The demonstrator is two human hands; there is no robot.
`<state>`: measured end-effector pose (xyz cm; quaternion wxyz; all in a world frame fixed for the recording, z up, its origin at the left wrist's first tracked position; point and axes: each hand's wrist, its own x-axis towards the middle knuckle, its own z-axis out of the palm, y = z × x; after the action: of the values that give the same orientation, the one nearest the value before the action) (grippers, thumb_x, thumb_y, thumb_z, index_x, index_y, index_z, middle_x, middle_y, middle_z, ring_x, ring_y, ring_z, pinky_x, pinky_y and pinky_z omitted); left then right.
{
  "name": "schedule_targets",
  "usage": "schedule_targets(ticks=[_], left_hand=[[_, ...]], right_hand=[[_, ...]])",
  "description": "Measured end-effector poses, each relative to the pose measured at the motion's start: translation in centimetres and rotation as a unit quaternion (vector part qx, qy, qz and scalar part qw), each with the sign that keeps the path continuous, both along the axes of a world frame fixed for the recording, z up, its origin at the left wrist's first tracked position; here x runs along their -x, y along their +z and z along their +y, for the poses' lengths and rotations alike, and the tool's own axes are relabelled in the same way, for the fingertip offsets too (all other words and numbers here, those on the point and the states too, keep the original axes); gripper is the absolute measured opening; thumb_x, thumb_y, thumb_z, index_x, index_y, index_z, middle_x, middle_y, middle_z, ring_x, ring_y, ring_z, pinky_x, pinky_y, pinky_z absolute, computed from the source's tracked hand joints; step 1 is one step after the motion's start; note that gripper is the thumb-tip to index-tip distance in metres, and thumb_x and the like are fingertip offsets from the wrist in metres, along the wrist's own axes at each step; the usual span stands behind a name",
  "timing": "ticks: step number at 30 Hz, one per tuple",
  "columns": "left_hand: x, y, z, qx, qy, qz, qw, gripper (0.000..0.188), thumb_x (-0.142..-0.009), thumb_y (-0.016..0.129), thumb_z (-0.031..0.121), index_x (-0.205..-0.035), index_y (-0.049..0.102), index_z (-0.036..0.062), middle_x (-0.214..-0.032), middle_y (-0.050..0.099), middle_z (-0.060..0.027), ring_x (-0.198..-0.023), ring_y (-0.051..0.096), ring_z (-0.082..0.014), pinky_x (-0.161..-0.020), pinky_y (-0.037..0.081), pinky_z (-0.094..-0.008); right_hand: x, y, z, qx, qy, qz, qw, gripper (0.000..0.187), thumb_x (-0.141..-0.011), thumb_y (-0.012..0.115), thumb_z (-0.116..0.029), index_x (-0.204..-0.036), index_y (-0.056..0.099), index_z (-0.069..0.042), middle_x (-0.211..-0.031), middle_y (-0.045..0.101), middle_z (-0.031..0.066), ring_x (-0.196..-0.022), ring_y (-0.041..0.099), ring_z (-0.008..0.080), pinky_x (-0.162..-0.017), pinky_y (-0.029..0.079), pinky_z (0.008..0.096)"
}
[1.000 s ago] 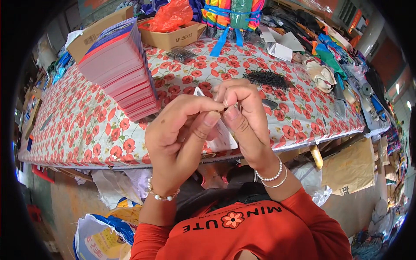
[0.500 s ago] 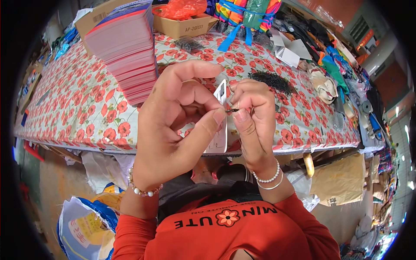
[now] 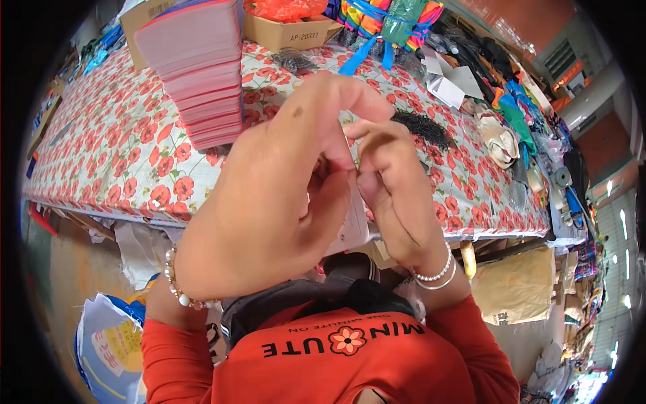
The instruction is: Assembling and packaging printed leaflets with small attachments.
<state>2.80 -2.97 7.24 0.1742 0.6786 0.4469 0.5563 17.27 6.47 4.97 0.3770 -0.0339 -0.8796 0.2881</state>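
The left hand fills the middle of the frame, its back toward the camera, fingers curled and the thumb brought in toward them. The right hand, just right of centre, has its thumb close against a bent index finger, and the fingertips of both hands meet or nearly meet; whether either pinches something small cannot be told, as the fingers hide it. A white card shows at the centre, between and below the hands, largely covered by them. Behind them spreads a table with a poppy-patterned cloth. A tall stack of red-edged cards stands at upper left, a cardboard box holding a red plastic bag at upper centre, and a heap of small black pieces lies right of the fingers, toward the upper right.
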Motion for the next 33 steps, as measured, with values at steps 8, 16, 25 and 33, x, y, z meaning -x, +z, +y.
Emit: schedule_targets(ticks=[8, 16, 25, 33], left_hand=[[1.0, -1.9, -0.5, 0.069, -0.049, -0.352, 0.932, 0.043, -0.076, 0.053, -0.012, -0.118, 0.047, -0.0034, -0.076, 0.056, -0.0066, -0.057, 0.052, -0.0100, -0.053, 0.040, -0.0162], [7.3, -1.7, -19.0, 0.081, 0.228, -0.207, 0.948, 0.023, -0.084, 0.046, -0.001, -0.104, 0.058, -0.0033, -0.082, 0.058, -0.0063, -0.060, 0.052, -0.0089, -0.053, 0.039, -0.0157], [7.6, -7.7, -43.2, 0.097, 0.653, -0.249, 0.709, 0.023, -0.086, 0.050, 0.003, -0.106, 0.062, 0.0017, -0.088, 0.061, -0.0035, -0.072, 0.054, -0.0077, -0.066, 0.041, -0.0137], [18.1, -18.2, -48.9, 0.291, 0.616, -0.338, 0.649, 0.027, -0.082, 0.063, 0.014, -0.107, 0.064, 0.0023, -0.078, 0.058, -0.0023, -0.066, 0.051, -0.0075, -0.058, 0.042, -0.0180]], right_hand=[[1.7, -1.3, 2.3, 0.250, 0.144, 0.033, 0.957, 0.035, -0.091, 0.045, -0.032, -0.108, 0.042, -0.002, -0.110, 0.050, 0.0157, -0.095, 0.050, 0.0219, -0.088, 0.040, 0.0345], [3.3, -2.1, 3.5, 0.239, 0.149, 0.048, 0.958, 0.020, -0.087, 0.046, -0.015, -0.101, 0.048, -0.001, -0.096, 0.054, 0.0128, -0.089, 0.053, 0.0225, -0.085, 0.042, 0.0341], [7.0, -4.1, 2.6, 0.225, 0.281, -0.130, 0.924, 0.011, -0.088, 0.043, -0.008, -0.096, 0.048, -0.003, -0.089, 0.049, 0.0083, -0.083, 0.049, 0.0190, -0.079, 0.040, 0.0303], [5.8, -2.8, -0.3, 0.187, 0.167, -0.169, 0.953, 0.008, -0.087, 0.045, -0.008, -0.090, 0.050, -0.003, -0.088, 0.050, 0.0067, -0.081, 0.047, 0.0165, -0.078, 0.038, 0.0266]])
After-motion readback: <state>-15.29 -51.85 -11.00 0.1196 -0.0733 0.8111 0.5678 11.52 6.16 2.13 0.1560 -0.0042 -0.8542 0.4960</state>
